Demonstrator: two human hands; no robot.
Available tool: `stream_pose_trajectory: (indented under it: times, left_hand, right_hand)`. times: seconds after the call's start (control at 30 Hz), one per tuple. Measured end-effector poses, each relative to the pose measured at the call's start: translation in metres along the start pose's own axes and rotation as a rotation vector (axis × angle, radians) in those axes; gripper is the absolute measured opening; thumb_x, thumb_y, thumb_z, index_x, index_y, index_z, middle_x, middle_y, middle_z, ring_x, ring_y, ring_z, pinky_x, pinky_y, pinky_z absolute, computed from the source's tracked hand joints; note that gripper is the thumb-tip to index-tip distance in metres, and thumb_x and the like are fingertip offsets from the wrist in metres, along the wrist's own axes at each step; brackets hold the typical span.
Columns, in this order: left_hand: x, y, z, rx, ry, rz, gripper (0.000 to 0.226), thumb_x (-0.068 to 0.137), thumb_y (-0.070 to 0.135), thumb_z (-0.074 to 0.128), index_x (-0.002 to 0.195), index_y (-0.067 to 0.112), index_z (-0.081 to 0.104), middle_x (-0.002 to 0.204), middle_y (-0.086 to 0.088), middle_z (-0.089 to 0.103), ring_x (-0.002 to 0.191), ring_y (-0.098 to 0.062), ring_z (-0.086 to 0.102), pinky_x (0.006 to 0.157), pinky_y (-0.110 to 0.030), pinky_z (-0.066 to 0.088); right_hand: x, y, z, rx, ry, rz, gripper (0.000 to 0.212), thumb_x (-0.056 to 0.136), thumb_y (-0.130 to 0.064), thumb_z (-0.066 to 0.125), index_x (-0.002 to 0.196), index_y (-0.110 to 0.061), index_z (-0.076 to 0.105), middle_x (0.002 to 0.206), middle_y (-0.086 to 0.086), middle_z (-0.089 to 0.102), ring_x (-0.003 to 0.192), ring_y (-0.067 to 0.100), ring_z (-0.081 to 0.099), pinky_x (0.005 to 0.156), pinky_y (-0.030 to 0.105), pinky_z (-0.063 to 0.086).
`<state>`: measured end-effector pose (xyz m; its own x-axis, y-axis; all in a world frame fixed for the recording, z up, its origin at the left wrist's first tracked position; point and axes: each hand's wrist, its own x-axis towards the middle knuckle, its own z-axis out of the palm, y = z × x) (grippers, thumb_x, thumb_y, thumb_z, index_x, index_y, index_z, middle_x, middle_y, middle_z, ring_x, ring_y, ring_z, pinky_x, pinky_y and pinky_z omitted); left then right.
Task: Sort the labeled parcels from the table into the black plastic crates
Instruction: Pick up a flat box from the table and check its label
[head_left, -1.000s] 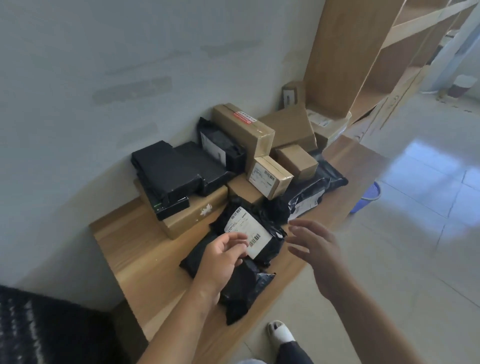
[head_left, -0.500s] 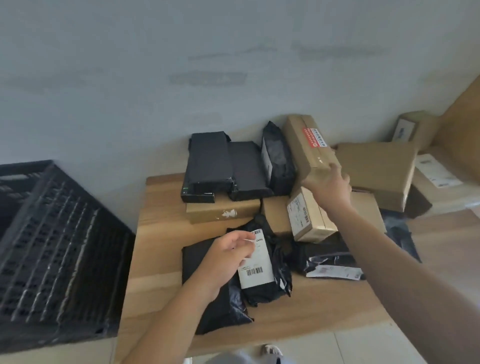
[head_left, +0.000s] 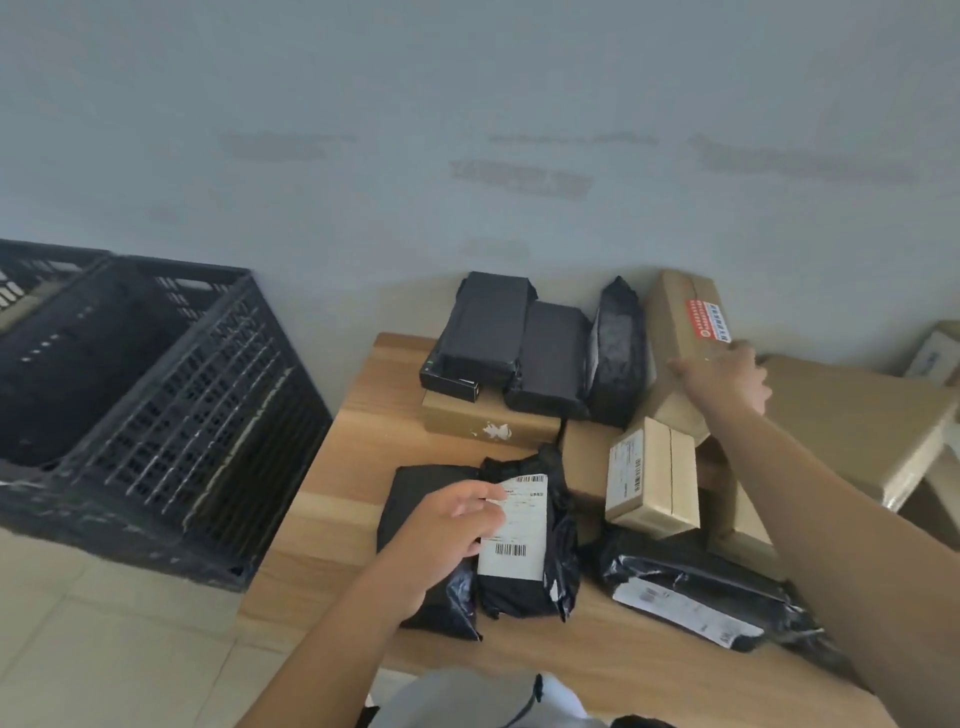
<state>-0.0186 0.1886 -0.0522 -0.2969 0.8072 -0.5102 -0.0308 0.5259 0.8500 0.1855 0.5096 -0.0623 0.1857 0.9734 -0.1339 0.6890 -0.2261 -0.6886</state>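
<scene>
black plastic mailer bag (head_left: 524, 540), long axis toward the grey wall (head_left: 467, 130), pinched by left hand (head_left: 447, 525); right hand (head_left: 724, 376) seemingly grips the long cardboard box (head_left: 680, 332).

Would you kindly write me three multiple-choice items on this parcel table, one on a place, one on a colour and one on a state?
1. Where is the black crate?
A. left of the table
B. on the table
C. right of the table

2. What colour is the label on the black bag under the left hand?
A. yellow
B. white
C. blue

3. What is the right hand doing?
A. hanging idle
B. gripping the long cardboard box
C. holding a pen

Answers: 1 A, the crate stands past the table's left edge. 2 B, the sheet with its barcode is white. 3 B, its fingers wrap the box's near end.
</scene>
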Motion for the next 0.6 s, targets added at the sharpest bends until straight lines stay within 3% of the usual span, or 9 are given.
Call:
stream_pose_trajectory:
  times: [0.17, 0.27, 0.37, 0.43, 0.5, 0.6]
  left_hand:
    - [0.000, 0.014, 0.021, -0.039, 0.004, 0.004, 0.013, 0.094, 0.029, 0.073, 0.099, 0.040, 0.079, 0.105, 0.007, 0.079, 0.100, -0.012, 0.074, 0.097, -0.036, 0.059]
    - [0.003, 0.025, 0.035, -0.077, -0.021, 0.033, 0.012, 0.093, 0.026, 0.075, 0.099, 0.034, 0.081, 0.102, 0.004, 0.079, 0.095, -0.011, 0.076, 0.088, -0.030, 0.062]
    - [0.004, 0.038, 0.043, -0.123, -0.033, 0.073, 0.013, 0.095, 0.023, 0.074, 0.105, 0.028, 0.081, 0.104, 0.002, 0.080, 0.095, -0.012, 0.077, 0.079, -0.026, 0.061]
    - [0.006, 0.047, 0.044, -0.194, -0.023, 0.115, 0.017, 0.098, 0.019, 0.068, 0.112, 0.023, 0.078, 0.109, -0.002, 0.079, 0.100, -0.016, 0.076, 0.086, -0.032, 0.060]
    - [0.008, 0.053, 0.043, -0.295, 0.007, 0.168, 0.023, 0.096, 0.020, 0.070, 0.118, 0.019, 0.074, 0.116, -0.008, 0.077, 0.107, -0.022, 0.074, 0.093, -0.039, 0.058]
    - [0.006, 0.059, 0.041, -0.424, 0.054, 0.238, 0.059, 0.076, 0.038, 0.079, 0.132, 0.025, 0.064, 0.130, -0.007, 0.069, 0.122, -0.026, 0.065, 0.107, -0.043, 0.050]
  right_hand:
    - [-0.016, -0.004, -0.042, 0.111, 0.098, -0.109, 0.083, 0.078, -0.051, 0.081, 0.145, -0.027, 0.039, 0.142, 0.012, 0.051, 0.135, 0.037, 0.043, 0.102, 0.055, 0.045]
    - [-0.038, -0.004, -0.075, 0.173, 0.152, -0.224, 0.081, 0.079, -0.050, 0.083, 0.145, -0.033, 0.040, 0.143, 0.006, 0.052, 0.136, 0.033, 0.042, 0.103, 0.055, 0.047]
    - [-0.079, -0.002, -0.103, 0.207, 0.182, -0.432, 0.078, 0.078, -0.047, 0.084, 0.141, -0.040, 0.038, 0.143, -0.001, 0.050, 0.133, 0.025, 0.041, 0.096, 0.043, 0.044]
    - [-0.108, 0.004, -0.120, 0.271, 0.154, -0.527, 0.078, 0.072, -0.053, 0.082, 0.137, -0.048, 0.039, 0.143, -0.008, 0.051, 0.129, 0.018, 0.043, 0.093, 0.038, 0.044]
    - [-0.130, 0.012, -0.137, 0.444, 0.074, -0.550, 0.073, 0.066, -0.060, 0.080, 0.130, -0.052, 0.044, 0.137, -0.015, 0.056, 0.122, 0.016, 0.056, 0.087, 0.038, 0.056]
    - [-0.141, 0.026, -0.161, 0.803, -0.127, -0.396, 0.078, 0.064, -0.043, 0.090, 0.133, -0.042, 0.054, 0.123, -0.007, 0.066, 0.099, 0.014, 0.074, 0.070, 0.029, 0.063]
